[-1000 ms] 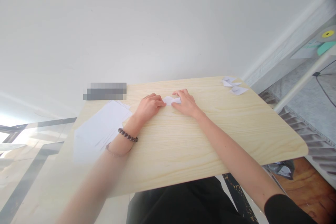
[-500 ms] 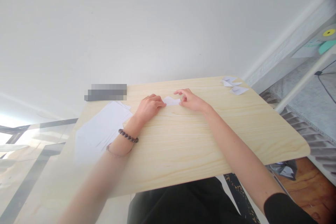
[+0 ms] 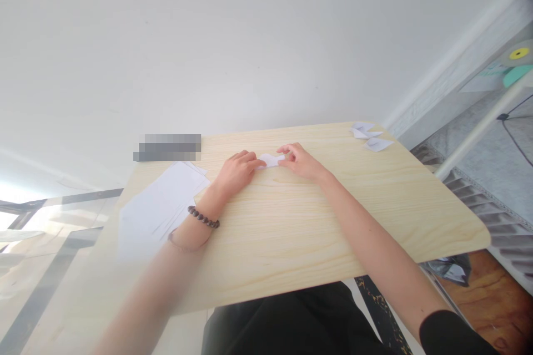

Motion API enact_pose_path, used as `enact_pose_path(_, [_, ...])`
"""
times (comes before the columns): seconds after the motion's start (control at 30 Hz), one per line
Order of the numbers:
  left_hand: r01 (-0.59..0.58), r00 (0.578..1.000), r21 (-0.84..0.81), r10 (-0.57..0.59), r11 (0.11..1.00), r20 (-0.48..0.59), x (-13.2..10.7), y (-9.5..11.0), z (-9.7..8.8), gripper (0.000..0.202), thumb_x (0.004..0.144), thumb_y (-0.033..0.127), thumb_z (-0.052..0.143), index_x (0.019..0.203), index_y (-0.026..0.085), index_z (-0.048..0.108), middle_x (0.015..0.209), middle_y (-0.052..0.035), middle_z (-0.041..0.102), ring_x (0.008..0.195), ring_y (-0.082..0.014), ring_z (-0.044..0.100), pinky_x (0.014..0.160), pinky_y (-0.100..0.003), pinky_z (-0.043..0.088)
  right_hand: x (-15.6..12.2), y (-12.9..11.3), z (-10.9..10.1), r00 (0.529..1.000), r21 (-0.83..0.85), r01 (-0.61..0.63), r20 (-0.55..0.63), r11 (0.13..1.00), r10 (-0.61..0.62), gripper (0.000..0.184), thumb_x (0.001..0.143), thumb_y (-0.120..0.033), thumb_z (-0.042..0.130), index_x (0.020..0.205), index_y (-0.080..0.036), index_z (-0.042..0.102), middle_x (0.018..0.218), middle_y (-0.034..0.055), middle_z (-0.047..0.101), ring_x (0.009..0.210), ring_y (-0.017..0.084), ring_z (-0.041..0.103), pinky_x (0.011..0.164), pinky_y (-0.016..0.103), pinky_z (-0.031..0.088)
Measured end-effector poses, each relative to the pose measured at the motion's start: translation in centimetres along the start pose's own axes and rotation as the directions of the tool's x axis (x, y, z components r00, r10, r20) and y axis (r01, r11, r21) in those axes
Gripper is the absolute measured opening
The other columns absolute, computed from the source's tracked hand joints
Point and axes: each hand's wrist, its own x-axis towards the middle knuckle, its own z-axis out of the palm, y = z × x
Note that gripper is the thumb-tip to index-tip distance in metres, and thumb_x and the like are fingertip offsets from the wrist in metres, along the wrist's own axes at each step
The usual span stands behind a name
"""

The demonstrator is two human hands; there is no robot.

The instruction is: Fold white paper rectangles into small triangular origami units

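At least 2 folded pieces (image 3: 378,145) lay far right on the table (image 3: 283,238), 1 folded paper (image 3: 271,161) nearer its middle — left hand (image 3: 241,170) gripping the paper's left end, fingers bunched; right hand (image 3: 300,162) pinching its right.

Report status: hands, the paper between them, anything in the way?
Left hand, right hand touching opposite ends of small white paper. No obstruction seen. Loose sheets off left, folded pieces far right.

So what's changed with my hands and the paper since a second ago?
Your right hand moved right along the small paper, then slightly back left, and is now at its right end. Your left hand stayed at the left end. The paper stack and folded pieces lie as before.
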Motion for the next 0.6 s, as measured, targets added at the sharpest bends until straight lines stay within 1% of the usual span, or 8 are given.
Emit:
enact_pose_path(0.07, [-0.008, 1.000, 0.012, 0.008, 1.000, 0.009, 0.1, 0.2, -0.1, 0.037, 0.081, 0.006, 0.039, 0.104, 0.025, 0.062, 0.084, -0.0045, 0.056, 0.079, -0.0159, 0.049, 0.072, -0.028, 0.040, 0.1, -0.3, 0.8, 0.998, -0.064, -0.012, -0.062, 0.998, 0.008, 0.031, 0.075, -0.037, 0.053, 0.101, -0.020, 0.055, 0.105, 0.0057, 0.049, 0.073, 0.011, 0.052, 0.078, 0.031, 0.044])
enact_pose_path(0.1, [-0.012, 1.000, 0.014, 0.012, 1.000, 0.013, 0.1, 0.3, -0.2, 0.037, 0.082, 0.007, 0.039, 0.105, 0.025, 0.062, 0.084, -0.0047, 0.055, 0.079, -0.0159, 0.049, 0.072, -0.028, 0.040, 0.1, -0.4, 1.2, 0.996, -0.118, -0.016, -0.091, 0.993, 0.005, 0.029, 0.075, -0.038, 0.053, 0.099, -0.021, 0.056, 0.103, 0.0057, 0.050, 0.079, 0.014, 0.053, 0.080, 0.033, 0.043])
enact_pose_path(0.17, [-0.024, 1.000, 0.016, 0.023, 1.000, 0.021, 0.2, 0.4, -0.2, 0.037, 0.083, 0.008, 0.038, 0.105, 0.026, 0.061, 0.085, -0.0050, 0.054, 0.080, -0.0160, 0.048, 0.072, -0.028, 0.039, 0.2, -0.5, 1.8, 0.991, -0.232, 0.000, -0.134, 0.973, -0.032, 0.025, 0.075, -0.036, 0.054, 0.094, -0.021, 0.056, 0.098, 0.0057, 0.053, 0.090, 0.018, 0.052, 0.085, 0.037, 0.040])
enact_pose_path(0.23, [-0.037, 0.999, 0.023, 0.037, 0.999, 0.033, 0.2, 0.4, -0.3, 0.038, 0.082, 0.008, 0.039, 0.106, 0.027, 0.062, 0.086, -0.0050, 0.053, 0.081, -0.0160, 0.048, 0.071, -0.028, 0.039, 0.3, -0.5, 2.2, 0.988, -0.288, 0.002, -0.146, 0.958, -0.046, 0.024, 0.075, -0.036, 0.054, 0.094, -0.022, 0.056, 0.096, 0.0057, 0.054, 0.093, 0.020, 0.052, 0.085, 0.038, 0.039])
enact_pose_path(0.4, [-0.063, 0.997, 0.039, 0.061, 0.997, 0.050, 0.2, 0.2, -0.2, 0.042, 0.081, 0.006, 0.039, 0.108, 0.029, 0.061, 0.089, -0.0052, 0.054, 0.082, -0.0160, 0.048, 0.071, -0.028, 0.038, 0.2, -0.6, 2.1, 0.990, -0.290, -0.009, -0.140, 0.957, -0.033, 0.023, 0.074, -0.038, 0.055, 0.092, -0.023, 0.055, 0.096, 0.0048, 0.055, 0.091, 0.020, 0.052, 0.082, 0.036, 0.040])
enact_pose_path(0.6, [-0.065, 0.997, 0.018, 0.064, 0.998, 0.042, 0.1, 0.1, -0.1, 0.043, 0.080, 0.004, 0.039, 0.105, 0.029, 0.063, 0.088, -0.0052, 0.054, 0.081, -0.0156, 0.048, 0.071, -0.027, 0.039, 0.3, -0.6, 1.9, 0.991, -0.267, -0.002, -0.128, 0.964, -0.033, 0.024, 0.074, -0.037, 0.055, 0.093, -0.022, 0.056, 0.097, 0.0051, 0.055, 0.091, 0.019, 0.053, 0.083, 0.036, 0.040])
